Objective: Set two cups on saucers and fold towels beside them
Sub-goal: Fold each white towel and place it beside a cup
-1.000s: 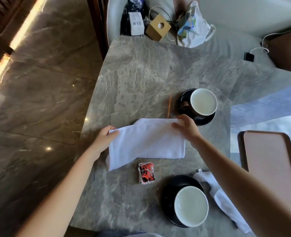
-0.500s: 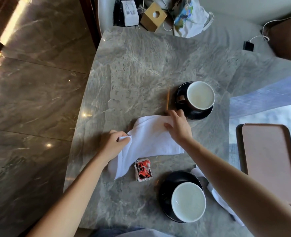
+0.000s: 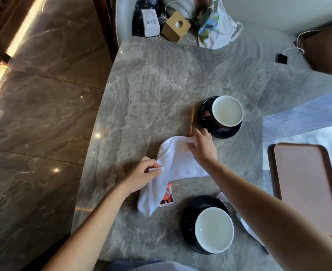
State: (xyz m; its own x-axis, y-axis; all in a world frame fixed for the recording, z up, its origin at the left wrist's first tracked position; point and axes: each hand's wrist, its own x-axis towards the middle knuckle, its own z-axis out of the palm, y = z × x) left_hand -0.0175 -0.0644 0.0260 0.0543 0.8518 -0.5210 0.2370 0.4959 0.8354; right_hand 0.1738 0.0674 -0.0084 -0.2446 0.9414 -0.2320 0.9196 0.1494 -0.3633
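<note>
Thumb and forefinger (image 3: 155,171) of the left hand (image 3: 141,174) are pinching the near-left edge of a white towel (image 3: 178,163), while the right hand (image 3: 203,148) is nipping the cloth's far corner between its fingertips (image 3: 193,142), just beside the far saucer (image 3: 226,133). The towel is lying half-folded on the grey marble table (image 3: 161,85), between the two place settings, its near end touching a red-printed packet (image 3: 167,196). The cloth is looking light, soft and limp, likely sagging wherever it is unsupported and sliding readily on polished stone, so corners and edges are offering the surest hold. The far cup (image 3: 227,111) and the near cup (image 3: 214,229), both dark outside and pale inside, are sitting upright on their saucers, the near saucer (image 3: 188,218) black; whether either is holding liquid cannot be told. A second white towel (image 3: 245,225) is lying beside the near saucer, partly under the right forearm.
</note>
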